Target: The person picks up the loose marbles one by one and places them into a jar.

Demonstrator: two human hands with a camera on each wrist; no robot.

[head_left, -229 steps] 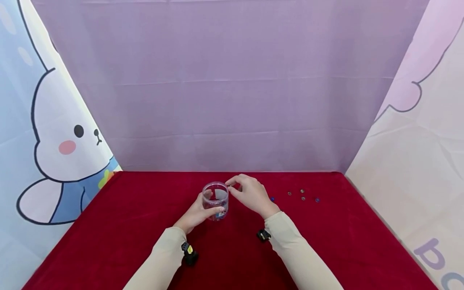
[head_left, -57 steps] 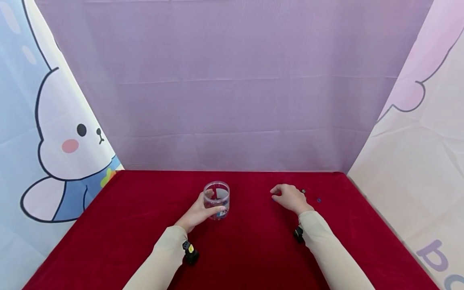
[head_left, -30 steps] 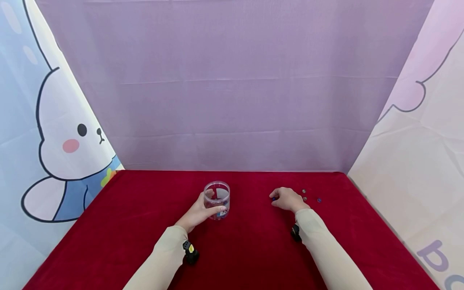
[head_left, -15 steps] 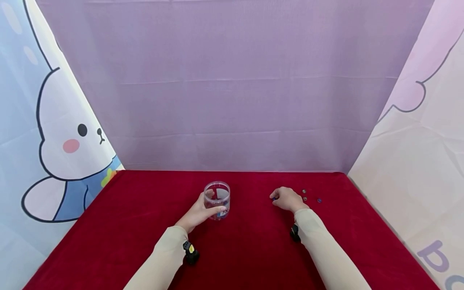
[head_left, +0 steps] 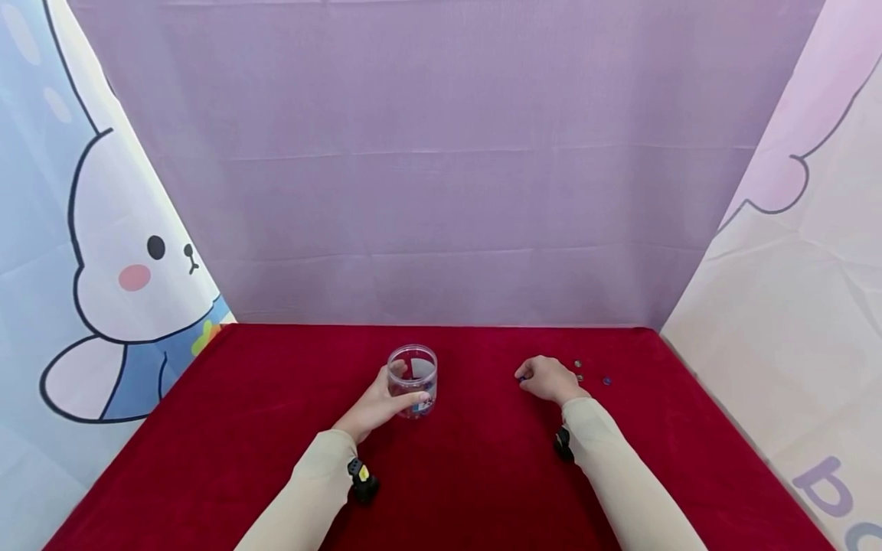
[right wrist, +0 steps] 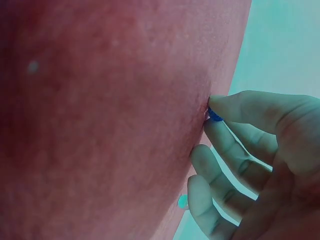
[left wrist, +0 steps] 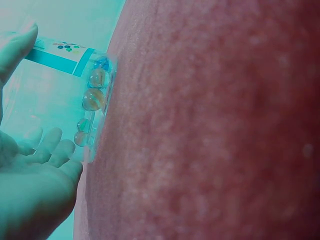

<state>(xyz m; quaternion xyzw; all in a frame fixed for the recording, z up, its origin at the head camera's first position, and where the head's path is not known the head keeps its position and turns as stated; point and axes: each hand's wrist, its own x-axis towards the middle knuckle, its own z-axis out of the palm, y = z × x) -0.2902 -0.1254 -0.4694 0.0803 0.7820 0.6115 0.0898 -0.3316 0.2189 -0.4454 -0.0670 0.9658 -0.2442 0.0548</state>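
Observation:
My left hand (head_left: 375,402) grips a clear, lidless plastic jar (head_left: 430,381), thumb in front and fingers round the far side. The jar stands on the red cloth. In the left wrist view, several glass marbles (left wrist: 93,100) lie at the bottom of the jar, whose label (left wrist: 65,56) has coloured dots. To the right, my right hand (head_left: 546,379) is down at the cloth. Its thumb and index finger pinch a blue marble (right wrist: 215,115), which is partly hidden by the fingertips. The other fingers are bent, their tips close to the cloth.
Right of the right hand lie a greenish marble (head_left: 577,363), a second pale marble (head_left: 579,377) and a blue marble (head_left: 606,380). Red cloth (head_left: 455,474) covers the table. A purple curtain (head_left: 441,168) hangs behind, with printed cloths on both sides.
Since the earliest frame, my right hand has moved from the jar's rim rightward to the blue marble, and its thumb and index finger have closed on it. The left hand and jar stay put.

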